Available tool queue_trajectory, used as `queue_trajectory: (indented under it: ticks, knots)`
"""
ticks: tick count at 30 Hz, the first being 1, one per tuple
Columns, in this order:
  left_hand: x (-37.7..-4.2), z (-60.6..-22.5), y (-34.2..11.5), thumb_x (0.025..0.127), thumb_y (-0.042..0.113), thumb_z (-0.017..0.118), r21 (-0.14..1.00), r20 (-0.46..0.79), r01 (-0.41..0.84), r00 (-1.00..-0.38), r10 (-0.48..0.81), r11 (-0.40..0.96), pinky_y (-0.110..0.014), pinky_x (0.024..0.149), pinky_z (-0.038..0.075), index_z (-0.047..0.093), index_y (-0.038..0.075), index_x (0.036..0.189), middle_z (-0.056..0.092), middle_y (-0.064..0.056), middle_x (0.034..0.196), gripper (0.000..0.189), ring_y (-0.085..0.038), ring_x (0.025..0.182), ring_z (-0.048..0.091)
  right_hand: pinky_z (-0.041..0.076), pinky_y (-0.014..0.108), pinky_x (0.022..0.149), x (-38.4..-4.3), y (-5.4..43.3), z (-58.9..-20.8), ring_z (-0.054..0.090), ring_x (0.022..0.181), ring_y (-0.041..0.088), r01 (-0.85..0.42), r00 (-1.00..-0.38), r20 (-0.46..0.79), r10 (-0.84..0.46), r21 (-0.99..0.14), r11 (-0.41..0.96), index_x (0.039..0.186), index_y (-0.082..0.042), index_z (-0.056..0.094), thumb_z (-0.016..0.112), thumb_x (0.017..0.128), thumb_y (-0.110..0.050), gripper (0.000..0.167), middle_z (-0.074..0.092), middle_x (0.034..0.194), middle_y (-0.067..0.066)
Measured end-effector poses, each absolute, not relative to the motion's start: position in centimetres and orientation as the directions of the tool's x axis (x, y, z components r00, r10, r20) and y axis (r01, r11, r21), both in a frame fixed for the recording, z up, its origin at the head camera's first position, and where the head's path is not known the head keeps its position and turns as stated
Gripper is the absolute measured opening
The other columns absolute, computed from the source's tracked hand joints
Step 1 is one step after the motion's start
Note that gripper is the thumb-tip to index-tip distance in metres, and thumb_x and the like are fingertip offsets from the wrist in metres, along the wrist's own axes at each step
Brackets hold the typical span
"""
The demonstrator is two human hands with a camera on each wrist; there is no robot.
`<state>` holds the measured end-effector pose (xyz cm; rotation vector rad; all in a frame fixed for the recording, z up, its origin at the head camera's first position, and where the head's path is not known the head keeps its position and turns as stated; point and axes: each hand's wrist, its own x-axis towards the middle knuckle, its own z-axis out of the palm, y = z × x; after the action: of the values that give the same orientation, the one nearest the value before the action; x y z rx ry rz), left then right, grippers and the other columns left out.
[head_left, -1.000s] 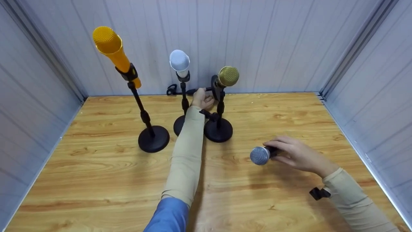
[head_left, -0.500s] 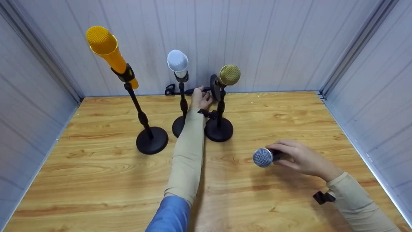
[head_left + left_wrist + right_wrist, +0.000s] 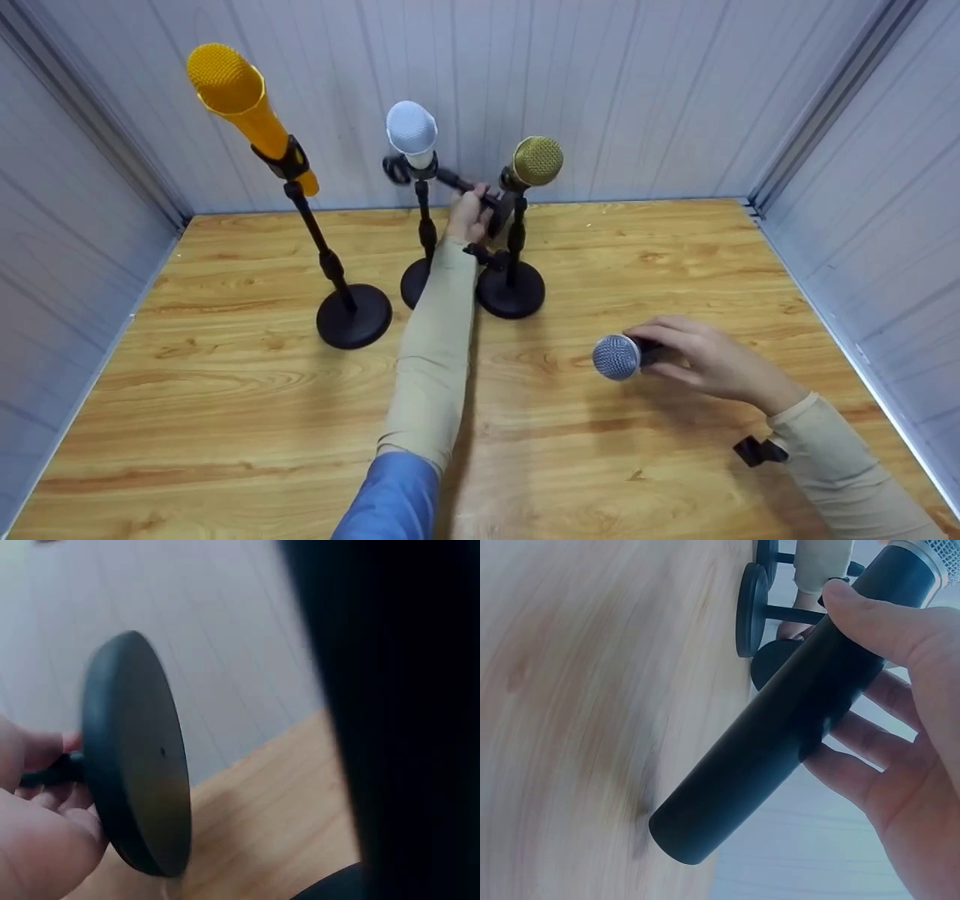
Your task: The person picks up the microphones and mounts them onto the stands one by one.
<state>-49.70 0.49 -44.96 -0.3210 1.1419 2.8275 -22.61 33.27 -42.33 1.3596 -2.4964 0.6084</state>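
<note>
Between two standing microphones at the back, my left hand [image 3: 466, 217] grips the pole of a black microphone stand [image 3: 454, 180]. The stand is tilted, its clip end up to the left. Its round base [image 3: 146, 765] is turned on edge in the left wrist view, close to my fingers. At the right, my right hand [image 3: 712, 361] holds a black microphone [image 3: 757, 742] with a silver mesh head [image 3: 616, 357], thumb on one side and fingers on the other. The microphone's handle is mostly hidden in the head view, and it is held above the table.
A yellow microphone [image 3: 259, 124] stands in a stand at the left. White [image 3: 412, 129] and gold [image 3: 538, 161] microphones in stands flank my left arm. White panel walls [image 3: 637, 97] enclose the wooden table [image 3: 225, 420] at the back and sides.
The black stand, lying flat along the back wall before, now has its clip end raised in my left hand. My right hand with the microphone has hardly moved.
</note>
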Motion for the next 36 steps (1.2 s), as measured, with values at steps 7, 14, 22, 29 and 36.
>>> queue_trajectory:
  ticks: [7,14,22,29,36]
  knots:
    - [-48.9,-44.1,1.9,0.103,0.000,0.055,0.969,0.016,0.026,-0.999,-0.042,-0.247,-0.036,0.097,0.048,0.052,-0.006,0.129,0.062,-0.018,0.117,0.026,-0.028,0.102,0.060,0.059,0.043,0.086,-22.3,33.1,-42.1,0.066,0.106,0.021,-0.844,-0.537,0.392,-0.747,-0.247,0.477,0.134,-0.008,0.064,0.086,0.078,-0.007,0.061,0.067,0.123,0.003]
    - [-46.5,-44.5,0.7,0.106,0.017,0.054,0.882,0.249,0.236,-0.968,0.020,0.408,-0.032,0.096,0.048,0.062,0.000,0.126,0.067,-0.015,0.120,0.027,-0.025,0.112,0.063,0.058,0.040,0.088,-22.6,33.0,-42.5,0.066,0.107,0.018,-0.849,-0.528,0.389,-0.755,-0.262,0.459,0.134,-0.008,0.064,0.085,0.079,-0.008,0.059,0.067,0.123,0.002]
    - [-43.8,-43.8,-0.2,0.108,0.026,0.050,0.816,0.258,0.229,-0.966,0.020,0.531,-0.036,0.076,0.047,0.056,0.005,0.117,0.064,-0.009,0.102,0.024,-0.024,0.088,0.061,0.057,0.037,0.088,-23.0,33.0,-42.3,0.066,0.106,0.020,-0.862,-0.507,0.397,-0.765,-0.255,0.439,0.136,-0.010,0.063,0.087,0.077,-0.004,0.063,0.066,0.124,0.002]
    - [-41.6,-43.3,-0.3,0.108,0.029,0.051,0.760,0.406,0.350,-0.913,0.021,0.547,-0.038,0.073,0.047,0.058,0.006,0.113,0.064,-0.008,0.100,0.025,-0.024,0.084,0.061,0.048,0.020,0.097,-23.4,32.1,-41.5,0.065,0.108,0.018,-0.868,-0.495,0.398,-0.772,-0.264,0.420,0.134,-0.009,0.064,0.086,0.078,-0.005,0.061,0.066,0.124,0.002]
    - [-39.1,-43.4,-0.4,0.107,0.031,0.054,0.640,0.579,0.440,-0.815,-0.019,0.630,-0.037,0.062,0.048,0.060,0.007,0.100,0.061,-0.005,0.081,0.026,-0.022,0.068,0.060,0.045,0.017,0.100,-23.5,31.2,-41.4,0.065,0.108,0.018,-0.886,-0.461,0.405,-0.790,-0.259,0.385,0.136,-0.011,0.064,0.086,0.078,-0.006,0.062,0.067,0.124,0.002]
